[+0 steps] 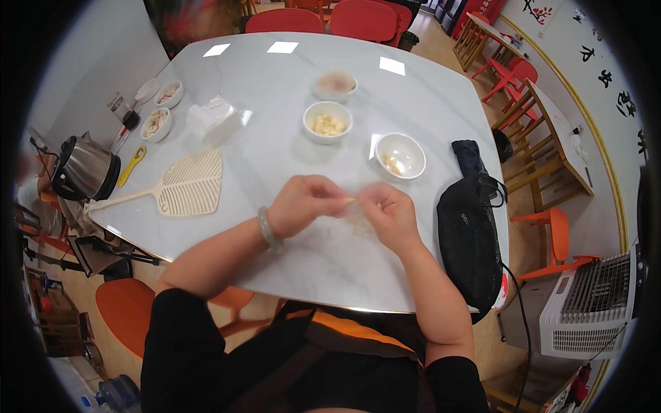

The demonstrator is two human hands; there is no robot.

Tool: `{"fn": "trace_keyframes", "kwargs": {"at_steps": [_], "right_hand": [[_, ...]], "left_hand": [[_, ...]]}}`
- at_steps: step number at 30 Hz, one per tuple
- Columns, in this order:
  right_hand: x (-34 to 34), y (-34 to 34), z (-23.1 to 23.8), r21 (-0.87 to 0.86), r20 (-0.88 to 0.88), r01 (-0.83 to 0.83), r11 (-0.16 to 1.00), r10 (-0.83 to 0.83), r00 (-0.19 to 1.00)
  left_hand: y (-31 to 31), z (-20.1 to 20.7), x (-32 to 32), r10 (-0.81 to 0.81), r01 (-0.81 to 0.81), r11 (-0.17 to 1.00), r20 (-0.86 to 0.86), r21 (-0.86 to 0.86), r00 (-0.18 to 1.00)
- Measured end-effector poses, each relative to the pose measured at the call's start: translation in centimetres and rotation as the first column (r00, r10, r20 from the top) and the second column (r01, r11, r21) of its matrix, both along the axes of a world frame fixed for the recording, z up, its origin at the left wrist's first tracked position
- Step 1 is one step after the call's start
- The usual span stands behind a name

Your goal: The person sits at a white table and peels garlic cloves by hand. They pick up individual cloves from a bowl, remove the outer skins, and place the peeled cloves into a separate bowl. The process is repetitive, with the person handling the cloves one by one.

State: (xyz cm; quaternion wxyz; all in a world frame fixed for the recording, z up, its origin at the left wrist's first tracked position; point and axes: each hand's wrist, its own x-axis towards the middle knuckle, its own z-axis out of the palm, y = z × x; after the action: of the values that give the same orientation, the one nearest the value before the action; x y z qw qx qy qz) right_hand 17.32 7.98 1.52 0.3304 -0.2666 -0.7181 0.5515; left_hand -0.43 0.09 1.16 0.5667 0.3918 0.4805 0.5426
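My left hand (303, 204), with a pale bangle at its wrist, pinches a small pale garlic clove (352, 200) over the near part of the table. From the other side, the fingertips of my right hand (391, 215) close on the same clove; they are slightly blurred. Pale scraps of skin (359, 226) lie beneath the hands. Just beyond my right hand stands a white bowl (410, 148) with a few peeled cloves (391, 164). A second bowl (328, 136) holds more peeled cloves (326, 124). Behind it, another bowl (353, 88) has blurred, pinkish-brown contents.
At left on the marble-patterned table (275, 89) lie a cream fly swatter (191, 184), a yellow peeler (132, 166) and a clear plastic bag (212, 118). Two bowls of unpeeled garlic (157, 124) and a steel kettle (87, 165) stand farther left. A black mesh bag (469, 241) lies right.
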Motion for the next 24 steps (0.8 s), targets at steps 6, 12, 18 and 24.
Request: {"fn": "trace_keyframes", "kwargs": {"at_steps": [6, 12, 18, 24], "right_hand": [[0.0, 0.2, -0.2, -0.103, -0.032, -0.038, 0.994, 0.035, 0.999], [-0.2, 0.0, -0.2, -0.181, -0.075, -0.032, 0.983, 0.019, 0.997], [-0.5, -0.4, -0.8, 0.010, -0.042, 0.077, 0.997, -0.077, 0.996], [-0.6, -0.5, -1.3, 0.203, -0.060, 0.085, 0.975, -0.074, 0.995]], "left_hand": [[-0.1, -0.2, 0.0, 0.002, -0.001, 1.000, -0.061, 0.015, 0.998], [-0.1, -0.3, 0.0, 0.013, -0.008, 0.999, -0.116, 0.040, 0.993], [0.4, -0.4, -0.2, -0.002, 0.002, 0.999, 0.002, 0.037, 1.000], [0.3, -0.3, -0.3, -0.023, 0.024, 1.000, 0.059, -0.013, 0.998]]}}
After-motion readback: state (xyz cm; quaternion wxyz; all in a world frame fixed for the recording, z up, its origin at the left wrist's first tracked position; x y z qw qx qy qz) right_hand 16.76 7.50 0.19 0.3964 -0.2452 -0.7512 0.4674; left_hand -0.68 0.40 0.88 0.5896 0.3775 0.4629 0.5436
